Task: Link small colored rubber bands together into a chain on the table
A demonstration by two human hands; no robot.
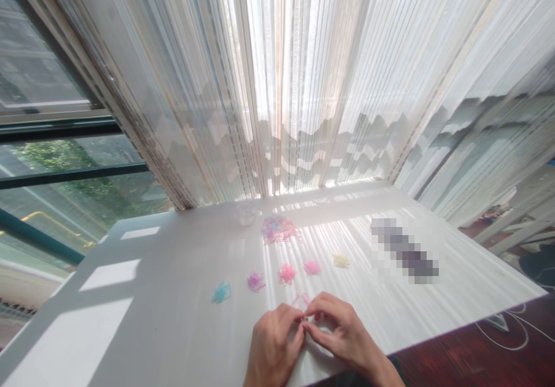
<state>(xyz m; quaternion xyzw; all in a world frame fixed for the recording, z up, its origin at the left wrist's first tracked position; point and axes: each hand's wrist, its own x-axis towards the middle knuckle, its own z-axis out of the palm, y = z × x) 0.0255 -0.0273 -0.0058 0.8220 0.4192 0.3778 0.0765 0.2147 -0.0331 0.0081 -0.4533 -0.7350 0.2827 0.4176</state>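
My left hand (276,341) and my right hand (340,332) meet fingertip to fingertip near the table's front edge. Both are pinched closed; whatever is between the fingertips is too small to make out. A few pink strands (305,299) lie just beyond the fingers. Farther out, small piles form a row: teal (221,292), purple (255,282), deep pink (287,274), light pink (312,267) and yellow (340,260). Behind them spreads a larger mixed-colour pile (280,229) of similar thin pieces.
A clear round container (246,214) stands at the back of the white table (182,329). A blurred dark object (405,251) lies at the right. Sheer curtains (295,86) hang behind the table, and white cables (515,332) are on the floor at the right.
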